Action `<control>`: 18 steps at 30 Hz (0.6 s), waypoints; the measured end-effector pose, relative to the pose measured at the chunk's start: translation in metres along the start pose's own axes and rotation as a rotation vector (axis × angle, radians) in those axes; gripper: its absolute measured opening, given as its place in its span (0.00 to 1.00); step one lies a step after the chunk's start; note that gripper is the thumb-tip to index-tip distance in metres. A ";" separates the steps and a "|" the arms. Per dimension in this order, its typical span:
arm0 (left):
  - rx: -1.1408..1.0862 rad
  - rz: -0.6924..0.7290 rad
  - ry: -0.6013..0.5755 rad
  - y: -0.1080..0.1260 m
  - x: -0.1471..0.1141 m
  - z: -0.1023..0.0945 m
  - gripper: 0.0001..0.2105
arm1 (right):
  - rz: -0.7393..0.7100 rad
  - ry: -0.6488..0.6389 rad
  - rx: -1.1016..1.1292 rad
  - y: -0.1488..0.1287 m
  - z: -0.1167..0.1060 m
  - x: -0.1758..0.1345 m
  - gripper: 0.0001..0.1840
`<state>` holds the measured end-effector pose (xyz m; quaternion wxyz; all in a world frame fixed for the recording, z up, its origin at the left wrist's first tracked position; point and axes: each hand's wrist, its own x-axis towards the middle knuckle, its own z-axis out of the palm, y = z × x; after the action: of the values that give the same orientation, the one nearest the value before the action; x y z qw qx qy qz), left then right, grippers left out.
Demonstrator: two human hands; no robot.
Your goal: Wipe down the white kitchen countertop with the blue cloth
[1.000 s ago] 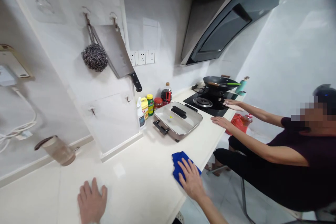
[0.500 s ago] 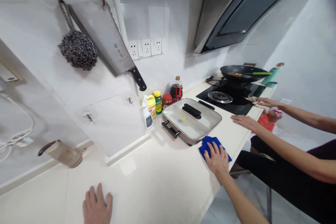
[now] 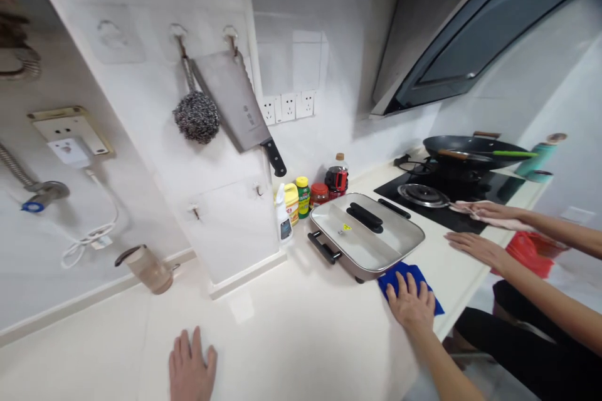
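Observation:
My right hand [image 3: 414,304] presses a folded blue cloth [image 3: 429,283] against the white countertop [image 3: 291,338], its fingers bent over it. The cloth lies at the near right corner of a rectangular electric pan [image 3: 364,270], close to the counter's front edge. On the pan sits a glass lid [image 3: 390,233] with a black handle. At the lower left, my left hand [image 3: 192,366] rests palm down on the bare counter, fingers extended, holding nothing.
A co-worker's hand [image 3: 489,210] holds a pink cloth [image 3: 505,222] on the black cooktop [image 3: 461,218], near a wok [image 3: 475,149]. Bottles and jars [image 3: 303,197] line the wall. A cleaver [image 3: 235,100] and steel scrubber [image 3: 197,116] hang above; a plastic jug [image 3: 150,269] stands left.
My view has swung left and up, so the scene sits farther right and lower. The co-worker's pink cloth has moved closer to the round burner. My hands keep roughly their places on the counter.

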<state>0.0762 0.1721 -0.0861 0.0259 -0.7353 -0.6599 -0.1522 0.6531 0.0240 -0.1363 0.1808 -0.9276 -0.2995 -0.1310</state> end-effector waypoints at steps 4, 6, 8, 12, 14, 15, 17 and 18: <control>-0.018 -0.002 0.014 0.004 -0.002 -0.003 0.32 | -0.043 0.047 -0.012 -0.021 -0.018 -0.044 0.37; -0.029 -0.003 0.008 0.007 -0.003 -0.006 0.32 | -0.077 0.047 -0.016 -0.034 -0.030 -0.069 0.36; -0.034 -0.003 0.013 0.010 -0.004 -0.009 0.31 | -0.111 0.040 -0.019 -0.051 -0.041 -0.096 0.35; -0.032 0.003 0.021 0.014 -0.005 -0.014 0.30 | -0.211 0.022 0.011 -0.092 -0.060 -0.153 0.33; -0.034 0.003 0.015 0.015 -0.005 -0.015 0.30 | -0.284 0.006 0.057 -0.115 -0.067 -0.183 0.32; -0.037 0.000 0.011 0.015 -0.005 -0.015 0.30 | -0.328 -0.007 0.083 -0.126 -0.070 -0.198 0.31; -0.049 -0.005 0.005 0.015 -0.006 -0.016 0.30 | -0.412 -0.037 0.134 -0.145 -0.078 -0.227 0.31; -0.057 -0.004 0.002 0.015 -0.006 -0.016 0.30 | -0.455 -0.059 0.158 -0.152 -0.082 -0.241 0.32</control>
<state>0.0875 0.1609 -0.0702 0.0052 -0.7342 -0.6568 -0.1719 0.3609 -0.0175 -0.1079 0.2098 -0.8227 -0.5151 -0.1175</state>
